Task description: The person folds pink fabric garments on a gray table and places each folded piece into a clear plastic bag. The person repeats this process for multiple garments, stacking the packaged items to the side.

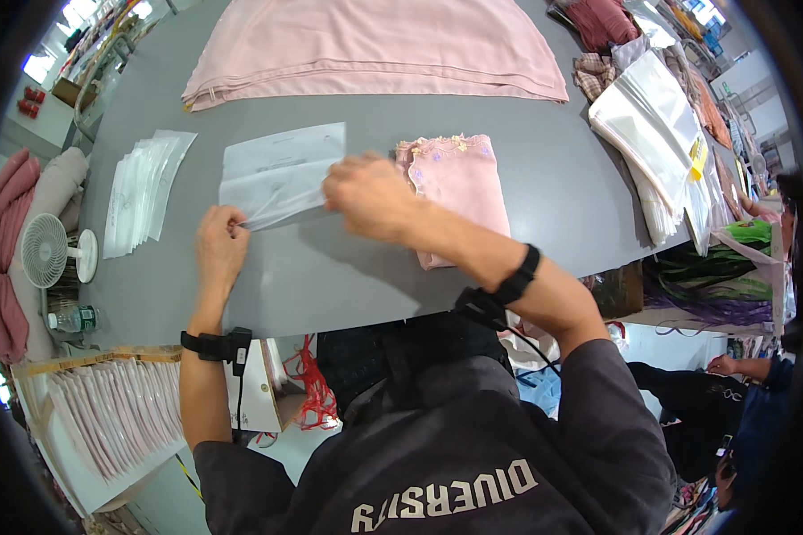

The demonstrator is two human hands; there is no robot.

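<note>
A clear plastic bag [277, 170] bearing print lies on the grey table in front of me. Its near left corner is pinched between the thumb and fingers of my left hand [222, 244]. My right hand [364, 194] is at the bag's right edge, fingers curled and slightly blurred; whether it grips the edge is hidden. Just right of that hand rests a folded pink cloth [461, 174] with yellow and purple flower trim, partly covered by my right forearm. To the left, several similar plastic bags [144, 190] are fanned out in an overlapping stack.
A large pink fabric piece [374, 53] spreads across the table's far side. A pile of clear bags [649, 127] overhangs the right edge. At left are a small white fan [47, 251] and a plastic bottle [73, 319]. A box of packed bags [117, 408] stands below. Another person [762, 401] is at right.
</note>
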